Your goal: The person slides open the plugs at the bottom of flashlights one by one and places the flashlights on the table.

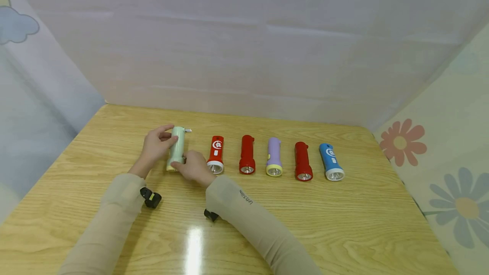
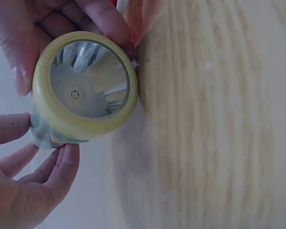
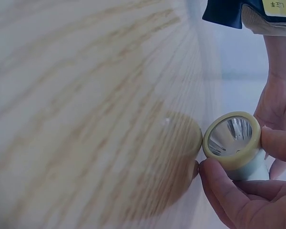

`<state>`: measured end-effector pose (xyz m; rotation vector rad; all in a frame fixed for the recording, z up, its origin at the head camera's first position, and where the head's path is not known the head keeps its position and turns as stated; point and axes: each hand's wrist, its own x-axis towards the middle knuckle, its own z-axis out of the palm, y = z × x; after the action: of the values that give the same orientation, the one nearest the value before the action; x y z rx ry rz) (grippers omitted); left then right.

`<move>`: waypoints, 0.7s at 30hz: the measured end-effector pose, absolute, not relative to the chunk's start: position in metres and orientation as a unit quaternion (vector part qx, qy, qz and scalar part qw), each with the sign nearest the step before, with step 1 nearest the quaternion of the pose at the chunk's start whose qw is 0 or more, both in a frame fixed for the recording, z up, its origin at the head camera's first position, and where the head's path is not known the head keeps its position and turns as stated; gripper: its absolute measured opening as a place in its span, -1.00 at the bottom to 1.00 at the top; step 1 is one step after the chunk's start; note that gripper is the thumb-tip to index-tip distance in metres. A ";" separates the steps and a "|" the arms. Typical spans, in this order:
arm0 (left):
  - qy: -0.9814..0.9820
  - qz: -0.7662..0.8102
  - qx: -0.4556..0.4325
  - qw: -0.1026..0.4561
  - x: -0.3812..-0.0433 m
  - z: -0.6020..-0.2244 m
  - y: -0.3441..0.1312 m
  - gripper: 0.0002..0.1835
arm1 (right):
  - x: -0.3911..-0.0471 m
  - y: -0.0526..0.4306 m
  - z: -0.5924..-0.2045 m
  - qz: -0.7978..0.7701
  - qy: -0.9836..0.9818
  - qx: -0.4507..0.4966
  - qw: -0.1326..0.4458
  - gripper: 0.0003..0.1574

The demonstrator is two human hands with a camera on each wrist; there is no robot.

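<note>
A pale green flashlight (image 1: 177,145) with a cream-yellow head lies at the left of the row, lens toward me. Small metal prongs (image 1: 188,130) jut out to the right from its far end. My left hand (image 1: 155,144) holds the body near that end, thumb on top. Close to the head, my right hand (image 1: 195,167) grips it from the right. The left wrist view looks straight into the lens (image 2: 88,78), with fingers on both sides. In the right wrist view the yellow rim (image 3: 240,160) sits between thumb and fingers of my right hand (image 3: 257,202).
To the right lie a red-and-white flashlight (image 1: 216,152), a red one (image 1: 247,152), a purple one (image 1: 274,154), another red one (image 1: 302,158) and a blue one (image 1: 330,160). All rest on a wooden table (image 1: 344,224) with a pale curtain (image 1: 244,54) behind.
</note>
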<state>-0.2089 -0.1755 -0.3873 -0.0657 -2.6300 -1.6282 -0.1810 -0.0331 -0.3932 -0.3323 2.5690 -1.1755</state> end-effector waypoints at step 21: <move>-0.852 -0.523 -0.012 -0.029 -0.211 -0.388 -0.176 -0.48 | -0.182 -0.030 -0.392 -0.411 0.891 -0.110 0.160 -0.65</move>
<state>-0.2108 -0.1764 -0.3884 -0.0384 -2.7263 -1.6753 -0.1816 -0.0302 -0.3920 -0.3132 2.5458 -1.1747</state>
